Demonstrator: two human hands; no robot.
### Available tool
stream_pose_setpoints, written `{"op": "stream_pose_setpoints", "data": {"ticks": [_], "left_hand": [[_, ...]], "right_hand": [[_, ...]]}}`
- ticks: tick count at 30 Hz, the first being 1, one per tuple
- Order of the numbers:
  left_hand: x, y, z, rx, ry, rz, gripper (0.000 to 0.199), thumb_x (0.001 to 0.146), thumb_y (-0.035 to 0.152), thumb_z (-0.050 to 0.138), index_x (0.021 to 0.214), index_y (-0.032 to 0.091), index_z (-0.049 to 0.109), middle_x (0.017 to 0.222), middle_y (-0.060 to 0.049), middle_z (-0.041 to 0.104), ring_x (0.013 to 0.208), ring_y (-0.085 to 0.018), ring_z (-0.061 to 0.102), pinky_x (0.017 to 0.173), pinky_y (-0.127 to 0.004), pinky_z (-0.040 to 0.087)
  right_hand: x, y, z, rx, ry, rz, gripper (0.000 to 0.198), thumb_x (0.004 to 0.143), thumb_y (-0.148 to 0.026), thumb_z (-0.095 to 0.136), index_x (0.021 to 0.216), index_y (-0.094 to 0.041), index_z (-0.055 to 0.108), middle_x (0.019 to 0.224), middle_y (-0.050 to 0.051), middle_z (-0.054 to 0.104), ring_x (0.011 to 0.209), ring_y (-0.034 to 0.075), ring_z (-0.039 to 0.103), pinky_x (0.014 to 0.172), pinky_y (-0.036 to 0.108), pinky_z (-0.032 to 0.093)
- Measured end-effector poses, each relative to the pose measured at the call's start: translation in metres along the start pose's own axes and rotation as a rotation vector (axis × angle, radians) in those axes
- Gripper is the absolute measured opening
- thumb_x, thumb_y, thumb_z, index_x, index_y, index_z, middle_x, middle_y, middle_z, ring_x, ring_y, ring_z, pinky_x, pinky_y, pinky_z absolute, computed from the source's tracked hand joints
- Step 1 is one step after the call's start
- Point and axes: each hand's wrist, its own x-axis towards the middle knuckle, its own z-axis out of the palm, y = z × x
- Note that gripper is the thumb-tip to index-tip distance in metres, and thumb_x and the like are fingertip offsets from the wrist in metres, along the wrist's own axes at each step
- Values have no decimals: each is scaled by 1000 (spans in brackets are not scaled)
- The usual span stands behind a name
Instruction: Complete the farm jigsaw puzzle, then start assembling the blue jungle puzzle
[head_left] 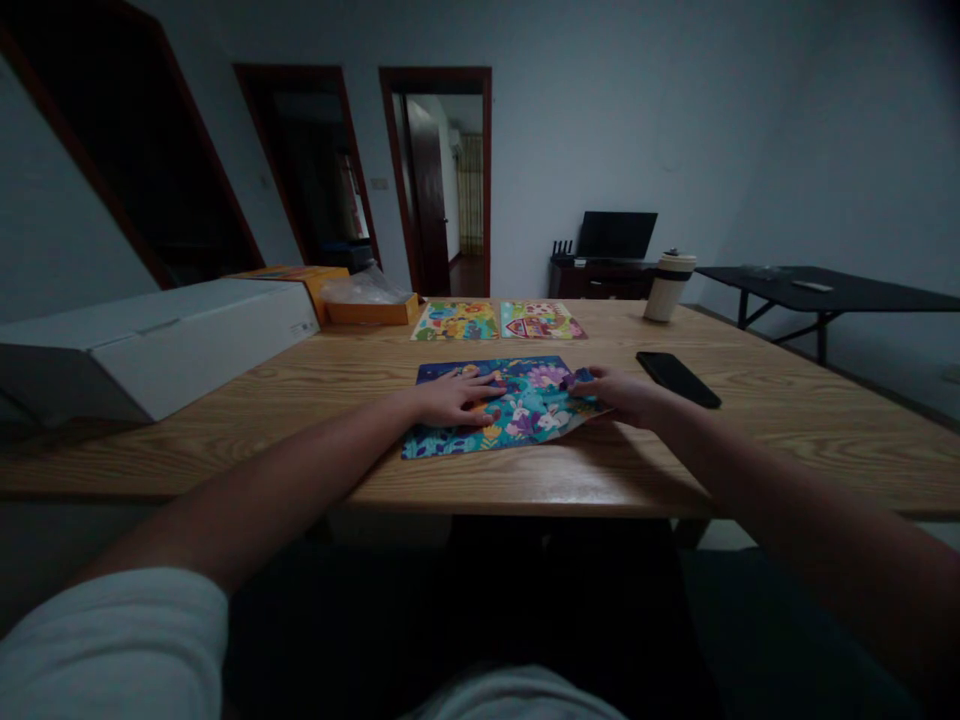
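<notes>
A colourful picture puzzle (525,408) with white rabbits and flowers on blue lies on the wooden table in front of me. My left hand (456,398) rests flat on its left half, fingers spread. At the right edge, my right hand (622,393) pinches the puzzle, and the lower right edge bends up off the table. A dark purple bit (576,379) shows at the right fingertips; whether it is a loose piece or a turned-up corner I cannot tell.
Two other picture sheets, one yellow (457,321) and one pink and green (541,321), lie farther back. To the right are a black phone (677,379) and a lidded cup (670,287). A white box (202,340) and an orange tray with clear plastic (373,310) stand left.
</notes>
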Motion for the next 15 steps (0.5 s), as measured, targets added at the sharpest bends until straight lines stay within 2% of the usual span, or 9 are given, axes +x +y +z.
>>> {"op": "stream_pose_setpoints", "data": {"ticks": [4, 8, 12, 15], "left_hand": [[6, -2, -5, -64, 32, -5, 70, 92, 68, 35, 153, 34, 28, 162, -4, 21, 146, -32, 19, 116, -49, 15], [16, 1, -15, -173, 84, -74, 68, 92, 66, 34, 149, 29, 38, 155, -5, 38, 136, -28, 39, 113, -39, 26], [29, 8, -27, -319, 28, -85, 68, 89, 66, 41, 144, 27, 47, 148, -4, 48, 128, -26, 48, 106, -33, 35], [36, 10, -33, -394, -22, -73, 73, 83, 63, 52, 144, 25, 45, 138, -6, 58, 120, -25, 56, 98, -34, 42]], "right_hand": [[-5, -17, 2, -118, 82, -13, 37, 70, -12, 79, 100, -19, 59, 85, 5, 70, 66, 16, 69, 50, 23, 58], [-9, -38, 8, -205, 73, -135, 41, 69, -12, 79, 104, -20, 59, 92, 6, 70, 66, 16, 68, 50, 25, 58], [-9, -54, 14, -264, 37, -217, 41, 68, -13, 78, 104, -20, 61, 91, 7, 70, 66, 18, 67, 49, 26, 57], [-9, -62, 16, -271, 26, -237, 42, 67, -14, 78, 105, -20, 61, 89, 7, 70, 67, 19, 67, 50, 27, 57]]}}
